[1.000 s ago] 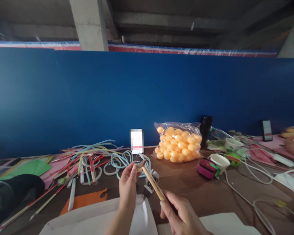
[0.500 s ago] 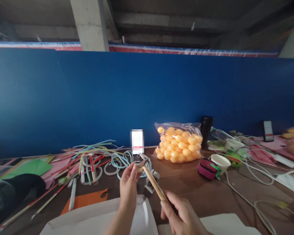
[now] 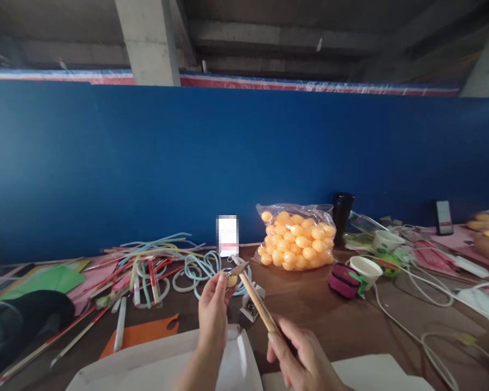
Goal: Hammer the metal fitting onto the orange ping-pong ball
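Observation:
Between the thumb and fingers of my left hand is a small round metal-rimmed piece with a yellowish face; its exact kind is unclear. My right hand is closed around the wooden handle of a small hammer. The hammer's dark metal head lies right beside the round piece, and I cannot tell if they touch. Just below the hammer's upper handle, a small whitish open box with dark contents stands on the brown table.
Coiled pale-blue tubing and several sticks lie left. A bag of orange balls stands behind, with a phone beside it. Right are a magenta pouch, a paper cup and white cables. White sheets lie in front.
The hammer head has shifted slightly right and up from the round piece, whose yellowish face shows more now. Both hands keep their grip almost in place.

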`<state>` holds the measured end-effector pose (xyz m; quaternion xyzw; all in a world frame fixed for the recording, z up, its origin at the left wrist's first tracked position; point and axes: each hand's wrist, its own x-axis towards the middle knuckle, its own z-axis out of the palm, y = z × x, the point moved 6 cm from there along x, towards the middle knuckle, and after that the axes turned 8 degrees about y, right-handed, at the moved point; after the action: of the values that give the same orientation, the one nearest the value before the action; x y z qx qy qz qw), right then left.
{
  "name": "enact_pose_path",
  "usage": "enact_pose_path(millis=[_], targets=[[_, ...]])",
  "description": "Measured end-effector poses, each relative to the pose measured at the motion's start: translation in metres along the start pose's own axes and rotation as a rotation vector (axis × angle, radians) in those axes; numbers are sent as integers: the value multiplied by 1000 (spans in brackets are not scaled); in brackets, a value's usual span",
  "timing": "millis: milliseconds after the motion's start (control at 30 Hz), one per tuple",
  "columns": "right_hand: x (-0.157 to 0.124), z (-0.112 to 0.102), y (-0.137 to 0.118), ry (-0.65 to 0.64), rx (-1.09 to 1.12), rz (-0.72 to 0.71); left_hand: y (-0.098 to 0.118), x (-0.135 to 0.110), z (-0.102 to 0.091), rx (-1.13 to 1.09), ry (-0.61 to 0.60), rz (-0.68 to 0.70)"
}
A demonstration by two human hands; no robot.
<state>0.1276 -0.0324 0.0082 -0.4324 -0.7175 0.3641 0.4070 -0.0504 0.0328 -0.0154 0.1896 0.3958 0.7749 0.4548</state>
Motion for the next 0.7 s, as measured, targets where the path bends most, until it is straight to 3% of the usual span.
enact_pose_path(millis=[267,433,700], targets=[[-1,-2,1,2,25,-8,1,1,1,-19,12,-5],[-1,-9,-2,124,49,11,3,0,1,-71,39,-18],[-1,0,1,-30,16,-19,2,0,0,-51,41,-24]])
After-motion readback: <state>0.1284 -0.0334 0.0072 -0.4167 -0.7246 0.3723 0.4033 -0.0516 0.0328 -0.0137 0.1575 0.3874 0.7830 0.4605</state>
